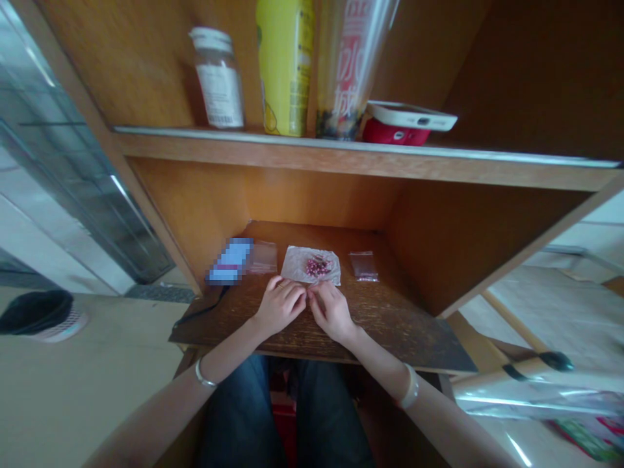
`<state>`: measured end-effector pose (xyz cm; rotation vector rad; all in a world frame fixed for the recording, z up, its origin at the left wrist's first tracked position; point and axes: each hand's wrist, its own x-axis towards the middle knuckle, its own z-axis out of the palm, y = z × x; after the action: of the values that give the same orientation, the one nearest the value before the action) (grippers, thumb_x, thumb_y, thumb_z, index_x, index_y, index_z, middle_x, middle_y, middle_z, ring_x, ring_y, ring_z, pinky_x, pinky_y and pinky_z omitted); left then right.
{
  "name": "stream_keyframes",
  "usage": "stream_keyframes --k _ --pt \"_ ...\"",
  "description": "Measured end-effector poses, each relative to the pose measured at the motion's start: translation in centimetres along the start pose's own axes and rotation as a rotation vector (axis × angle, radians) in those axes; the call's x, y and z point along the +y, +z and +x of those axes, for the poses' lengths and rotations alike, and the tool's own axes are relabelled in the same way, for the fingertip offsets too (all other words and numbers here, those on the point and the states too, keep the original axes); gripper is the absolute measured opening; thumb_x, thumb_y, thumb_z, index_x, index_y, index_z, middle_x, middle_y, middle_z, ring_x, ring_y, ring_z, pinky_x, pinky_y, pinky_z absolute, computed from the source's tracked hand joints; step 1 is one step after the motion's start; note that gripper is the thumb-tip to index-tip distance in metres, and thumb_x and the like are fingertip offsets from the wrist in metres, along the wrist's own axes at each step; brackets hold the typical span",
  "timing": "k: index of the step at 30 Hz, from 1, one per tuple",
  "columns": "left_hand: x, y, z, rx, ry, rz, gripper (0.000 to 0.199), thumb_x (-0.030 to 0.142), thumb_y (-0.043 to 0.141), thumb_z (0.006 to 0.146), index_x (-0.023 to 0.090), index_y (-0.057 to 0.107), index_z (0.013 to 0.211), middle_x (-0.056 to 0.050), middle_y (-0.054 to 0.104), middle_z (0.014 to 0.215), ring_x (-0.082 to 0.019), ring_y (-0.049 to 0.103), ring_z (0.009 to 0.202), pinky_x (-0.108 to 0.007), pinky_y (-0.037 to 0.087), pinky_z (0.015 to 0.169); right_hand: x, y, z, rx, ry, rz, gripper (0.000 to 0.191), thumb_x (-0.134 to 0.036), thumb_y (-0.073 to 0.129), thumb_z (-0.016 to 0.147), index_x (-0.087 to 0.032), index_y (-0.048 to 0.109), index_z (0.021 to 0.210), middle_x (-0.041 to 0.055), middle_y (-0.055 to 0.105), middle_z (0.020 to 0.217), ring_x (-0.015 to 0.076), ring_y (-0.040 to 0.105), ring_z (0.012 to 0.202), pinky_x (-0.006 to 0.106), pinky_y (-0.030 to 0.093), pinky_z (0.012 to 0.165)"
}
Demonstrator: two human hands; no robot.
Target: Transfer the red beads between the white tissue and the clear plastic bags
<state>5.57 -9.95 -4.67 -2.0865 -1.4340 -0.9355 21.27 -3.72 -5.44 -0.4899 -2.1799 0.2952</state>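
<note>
My left hand (280,304) and my right hand (330,311) rest on the dark wooden shelf board (404,331), their fingertips curled and almost meeting. Anything small between the fingers is hidden. Just beyond them lies a white paper sheet (311,264) bearing a heap of small pink beads (318,266). A small clear plastic bag (363,266) lies to its right, and another clear bag (264,257) lies to its left. Further left sits a blurred blue object (230,260).
A higher shelf (341,156) carries a glass jar (218,78), a yellow bottle (285,65), a clear tumbler (348,65) and a red-and-white container (407,123). A black cable (205,309) trails off the board's left side. My jeans-covered knees (244,416) sit below.
</note>
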Motion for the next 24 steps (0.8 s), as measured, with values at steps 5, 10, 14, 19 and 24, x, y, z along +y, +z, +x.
stream_keyframes --k 5,10,14,19,24 --pt "0.3 -0.05 -0.07 -0.001 -0.007 0.042 0.014 0.019 0.048 0.089 0.019 0.058 0.078 0.0 0.069 0.079 -0.015 0.062 0.078 -0.036 0.035 0.086 -0.22 -0.05 0.05 0.023 -0.043 -0.142 0.007 -0.018 0.047 0.088 -0.019 0.053 0.085 0.0056 0.061 0.08 0.0201 0.053 0.074 0.033 0.039 0.066" --pt "0.5 -0.21 -0.02 0.041 -0.013 0.078 0.017 0.019 0.048 0.09 0.02 0.055 0.075 0.002 0.069 0.076 -0.014 0.061 0.074 -0.036 0.035 0.085 -0.25 0.04 0.05 0.016 -0.046 -0.18 0.009 -0.019 0.046 0.09 -0.019 0.053 0.085 0.0048 0.061 0.079 0.0196 0.052 0.074 0.033 0.037 0.067" --pt "0.59 -0.28 0.02 0.075 -0.018 0.091 0.016 0.018 0.05 0.089 0.02 0.054 0.074 0.003 0.068 0.074 -0.014 0.06 0.072 -0.036 0.034 0.084 -0.32 0.07 0.08 0.009 -0.048 -0.2 0.009 -0.018 0.045 0.09 -0.019 0.053 0.085 0.0051 0.061 0.08 0.0199 0.052 0.075 0.033 0.036 0.068" --pt "0.67 -0.25 -0.06 0.054 -0.041 0.098 0.016 0.019 0.05 0.089 0.02 0.056 0.073 0.003 0.069 0.075 -0.014 0.06 0.073 -0.037 0.033 0.085 -0.59 -0.1 0.2 0.006 -0.057 -0.202 0.009 -0.017 0.045 0.089 -0.019 0.053 0.084 0.0051 0.06 0.078 0.0199 0.051 0.073 0.033 0.034 0.068" --pt "0.76 -0.28 -0.06 0.082 -0.03 0.118 0.016 0.019 0.05 0.089 0.02 0.055 0.074 0.003 0.069 0.075 -0.014 0.06 0.072 -0.037 0.034 0.084 -0.73 -0.16 0.27 0.016 -0.057 -0.218 0.009 -0.016 0.045 0.088 -0.019 0.052 0.083 0.005 0.06 0.077 0.0202 0.051 0.073 0.034 0.035 0.069"
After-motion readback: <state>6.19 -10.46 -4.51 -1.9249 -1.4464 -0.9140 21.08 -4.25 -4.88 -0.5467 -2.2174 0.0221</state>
